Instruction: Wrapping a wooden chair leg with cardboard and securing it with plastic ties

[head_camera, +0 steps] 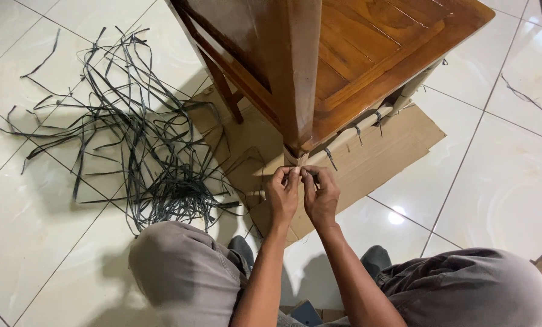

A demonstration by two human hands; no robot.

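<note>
A brown wooden piece of furniture stands over sheets of cardboard on a white tiled floor. My left hand and my right hand meet just under its near corner post. Both pinch something small and pale at the post's lower end; what it is cannot be made out. Short dark strips hang from a pale wrapped rail along the furniture's right underside.
A tangled pile of long dark flat strips spreads over the tiles at the left. My knees in grey trousers frame the bottom of the view. Loose strips lie at the far right.
</note>
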